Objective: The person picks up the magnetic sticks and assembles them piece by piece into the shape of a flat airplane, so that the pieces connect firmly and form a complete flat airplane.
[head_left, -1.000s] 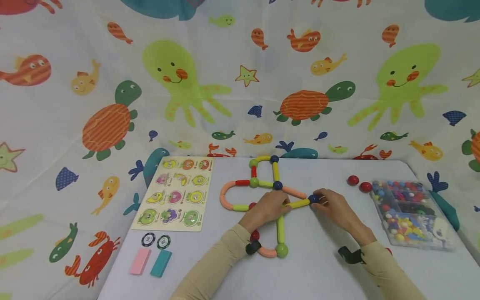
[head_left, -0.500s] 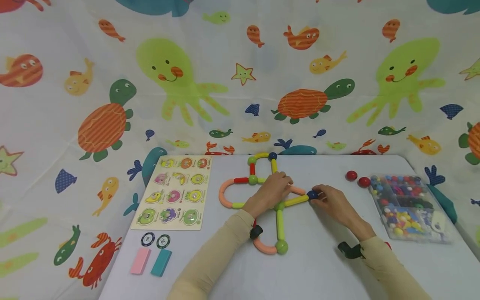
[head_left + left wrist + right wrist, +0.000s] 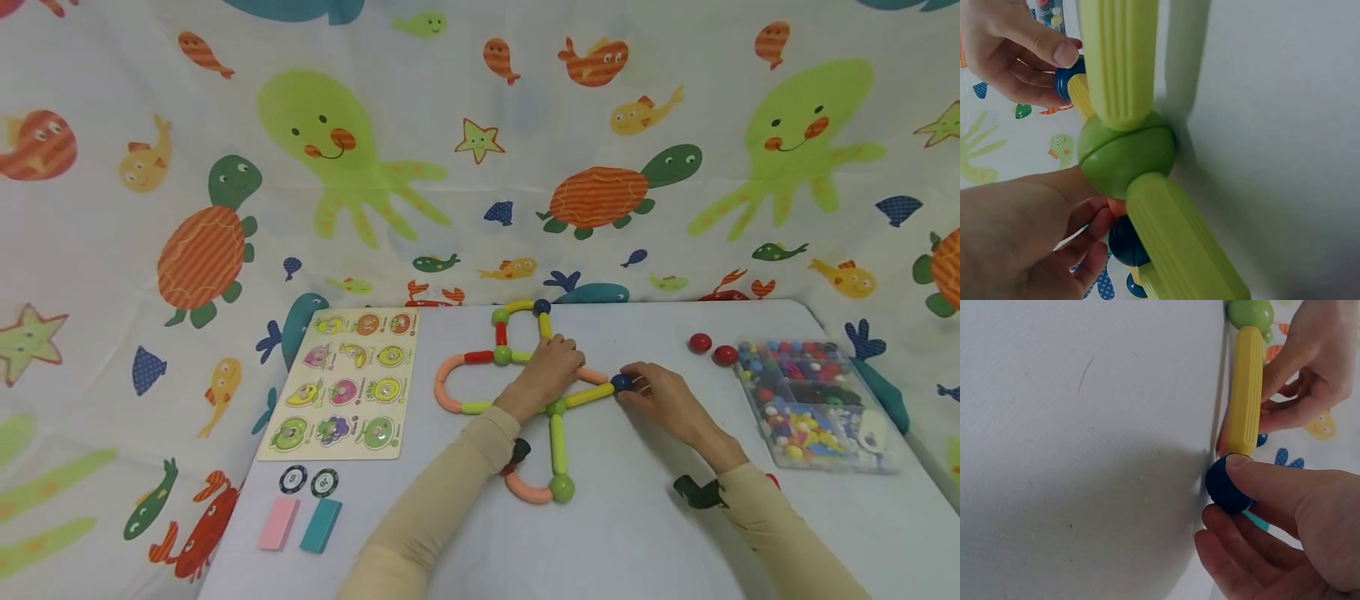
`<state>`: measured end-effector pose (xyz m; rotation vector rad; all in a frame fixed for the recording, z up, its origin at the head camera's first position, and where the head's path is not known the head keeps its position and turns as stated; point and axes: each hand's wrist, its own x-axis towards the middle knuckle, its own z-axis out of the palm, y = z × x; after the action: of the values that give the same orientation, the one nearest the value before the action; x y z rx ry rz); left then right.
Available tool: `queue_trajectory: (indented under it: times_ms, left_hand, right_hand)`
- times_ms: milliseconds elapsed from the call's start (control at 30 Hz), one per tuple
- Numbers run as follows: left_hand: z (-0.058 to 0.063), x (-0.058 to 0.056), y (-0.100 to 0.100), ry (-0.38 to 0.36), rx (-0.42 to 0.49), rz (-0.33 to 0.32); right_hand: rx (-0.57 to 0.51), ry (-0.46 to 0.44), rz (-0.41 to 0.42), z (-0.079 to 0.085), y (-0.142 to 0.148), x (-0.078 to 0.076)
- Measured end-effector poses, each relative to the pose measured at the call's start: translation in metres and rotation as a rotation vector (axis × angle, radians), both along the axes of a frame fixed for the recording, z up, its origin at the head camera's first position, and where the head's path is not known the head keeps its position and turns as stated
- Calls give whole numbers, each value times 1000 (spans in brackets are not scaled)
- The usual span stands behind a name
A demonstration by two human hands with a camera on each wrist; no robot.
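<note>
A flat figure of toy magnetic sticks and balls lies on the table. My right hand (image 3: 663, 404) pinches a dark blue ball (image 3: 1225, 485) between thumb and fingers. That ball meets the end of a yellow stick (image 3: 590, 395), whose other end joins a green ball (image 3: 1125, 153). Over the middle of the figure, my left hand (image 3: 542, 377) curls its fingers on a coral stick (image 3: 592, 376) next to another dark blue ball (image 3: 1127, 240); its exact grip is partly hidden. The coral stick's right end lies close to the ball in my right hand.
A fruit puzzle board (image 3: 339, 385) lies at left, above two round chips (image 3: 325, 482), a pink block (image 3: 280, 523) and a teal block (image 3: 321, 526). Two red balls (image 3: 725, 355) and a clear bead box (image 3: 817, 404) are at right. A patterned cloth (image 3: 465, 100) hangs behind.
My left hand has moved away from the yellow stick and up to the coral stick beside the upper blue ball. The right hand keeps hold of its blue ball. The head view has shifted slightly.
</note>
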<state>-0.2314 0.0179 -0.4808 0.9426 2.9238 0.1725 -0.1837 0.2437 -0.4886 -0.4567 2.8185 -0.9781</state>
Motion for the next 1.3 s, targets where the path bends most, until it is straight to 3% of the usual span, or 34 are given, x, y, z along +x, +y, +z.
queue_trajectory:
  times_ms: [167,467,1300]
  left_hand:
    - [0,0,0,8,-8,10]
    - [0,-1,-4,-34,73,26]
    - [1,-4,-5,-52,66,38]
  right_hand:
    - [1,6,7,-1,0,-1]
    - [2,10,5,-3,-1,-3]
    - [-16,18,12,-5,-2,-9]
